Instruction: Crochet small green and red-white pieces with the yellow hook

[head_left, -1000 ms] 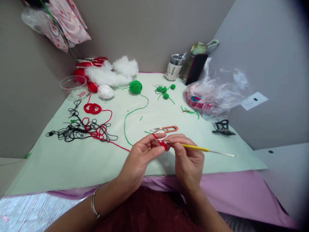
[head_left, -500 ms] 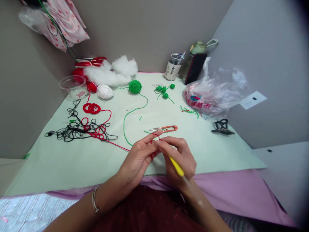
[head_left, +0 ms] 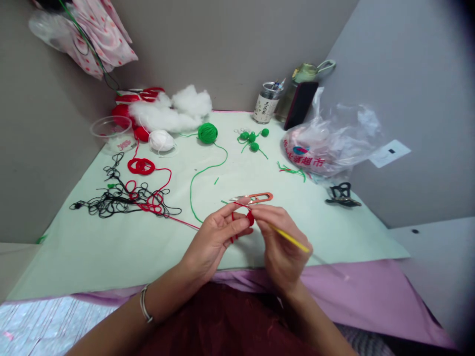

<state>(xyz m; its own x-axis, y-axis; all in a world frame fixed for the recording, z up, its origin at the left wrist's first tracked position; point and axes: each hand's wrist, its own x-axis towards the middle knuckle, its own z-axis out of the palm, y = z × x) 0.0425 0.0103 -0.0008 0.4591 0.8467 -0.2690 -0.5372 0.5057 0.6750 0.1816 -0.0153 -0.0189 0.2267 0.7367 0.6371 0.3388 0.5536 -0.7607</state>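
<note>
My left hand [head_left: 217,232] pinches a small red crochet piece [head_left: 250,218] between thumb and fingers. Red yarn [head_left: 181,222] runs from the left across the table to this hand and loops round its fingers, with a strand over the raised index finger. My right hand [head_left: 284,242] is closed round a crochet hook [head_left: 289,238] with a yellow grip, held like a pen. The hook's tip is hidden at the red piece. Just beyond the fingers lie orange-handled thread snips [head_left: 261,198], partly covered by my left fingertips.
A green yarn ball [head_left: 207,133], white yarn ball [head_left: 162,141] and white stuffing [head_left: 166,116] lie toward the back. Tangled black yarn [head_left: 107,202] is at left. Small green crocheted balls [head_left: 254,147], a plastic bag [head_left: 322,148] and a black hair clip [head_left: 342,195] are at right.
My right hand has moved right and slightly down, and the hook has turned flatter, pointing more to the right. The red piece between my hands now shows more clearly.
</note>
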